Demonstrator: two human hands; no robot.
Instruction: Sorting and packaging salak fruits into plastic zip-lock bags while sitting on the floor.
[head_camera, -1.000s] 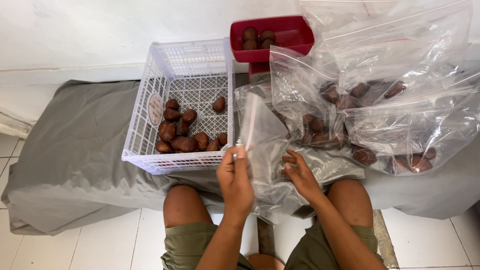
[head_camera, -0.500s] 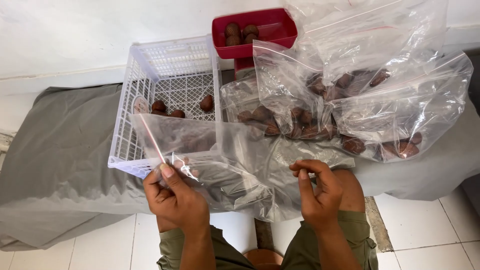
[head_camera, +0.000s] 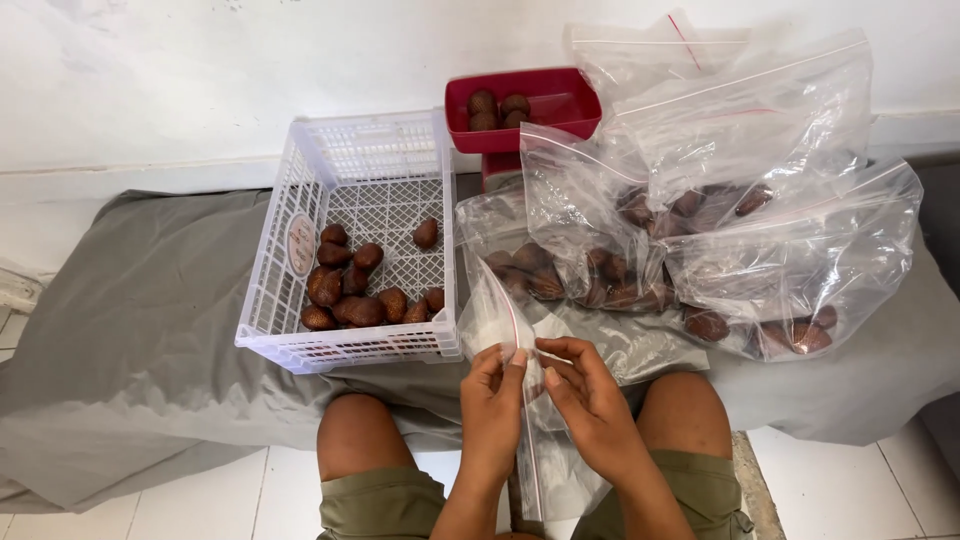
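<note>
Zip bag (head_camera: 520, 400) pinched betw. left hand (head_camera: 492, 400) & right hand (head_camera: 590, 400): thin clear plastic film, glossy, crinkled, w/ a red seal strip. Filled bags (head_camera: 760, 210) behind are the same shiny see-thru plastic; basket (head_camera: 350, 160) is white hard plastic lattice, semi-gloss, & tub (head_camera: 560, 105) is smooth red plastic. Fruits (head_camera: 350, 290) look brown, scaly-rough w/ slight sheen; cloth (head_camera: 140, 330) is grey woven fabric, matt, creased; floor tiles (head_camera: 230, 500) pale, glazed.

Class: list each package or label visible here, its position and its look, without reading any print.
Empty clear zip bag: pinched by left hand and right hand.
Filled clear bags of brown fruit: right, piled on the grey cloth.
Oval pale sticker: white basket's left wall.
</note>
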